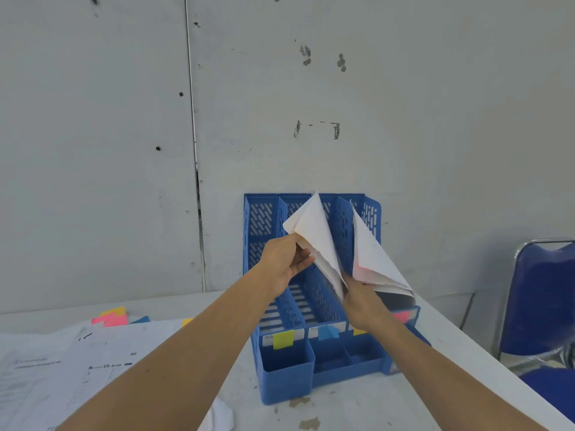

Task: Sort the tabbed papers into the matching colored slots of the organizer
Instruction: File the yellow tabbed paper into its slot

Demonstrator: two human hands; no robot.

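Centrally, blue organizer point(260, 219), left hand point(283, 262), right hand point(364, 303) gripping papers point(314, 233) inside

- The left arm point(186, 353) is bare from the wrist to the picture's edge.
- The right arm point(435, 368) is bare the same way.
- The left hand point(284, 262) is bare, and its thumb and knuckles show.
- The right hand point(362, 303) is bare, and only its back shows.

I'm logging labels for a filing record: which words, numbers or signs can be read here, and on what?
None can be quoted.
Printed sheets on the table: bold heading and text lines, too blurred.
White label strip on the blue organizer: print too small.
The papers gripped by the left hand and right hand: faint print, unreadable.
Yellow tab, blue tab: no writing seen.
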